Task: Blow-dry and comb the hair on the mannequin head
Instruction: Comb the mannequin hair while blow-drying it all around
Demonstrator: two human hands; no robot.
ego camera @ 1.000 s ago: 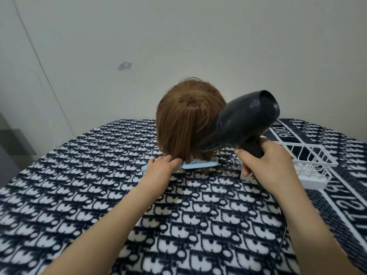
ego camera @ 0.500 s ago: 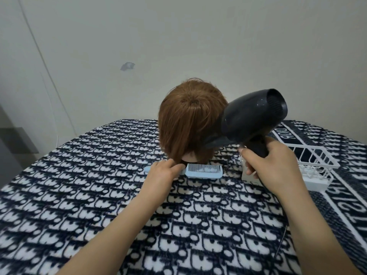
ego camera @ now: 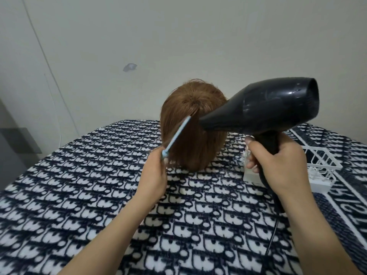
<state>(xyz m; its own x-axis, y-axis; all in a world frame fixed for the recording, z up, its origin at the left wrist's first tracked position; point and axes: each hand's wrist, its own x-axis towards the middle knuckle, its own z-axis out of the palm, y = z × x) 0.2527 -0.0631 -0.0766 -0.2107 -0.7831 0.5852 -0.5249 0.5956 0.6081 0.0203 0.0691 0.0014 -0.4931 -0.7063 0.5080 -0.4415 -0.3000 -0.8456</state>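
underneath, navy-white patterned blanket (ego camera: 99, 195); plain wall (ego camera: 198, 36) behind; left hand (ego camera: 154, 175) fingers pinch comb (ego camera: 176, 135), right hand (ego camera: 278, 165) grips dryer (ego camera: 268, 108).

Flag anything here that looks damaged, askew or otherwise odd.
One greyish patch mars the otherwise plain wall above the mannequin head; I cannot tell whether it is chipped paint or stuck tape. A few strands stick up at the crown. Otherwise nothing stands out.

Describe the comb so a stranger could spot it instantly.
Start at the brown-haired mannequin head on the patterned blanket. The comb slants up across its hair from the left hand. It is thin and light blue, unlike the bulky black hair dryer.
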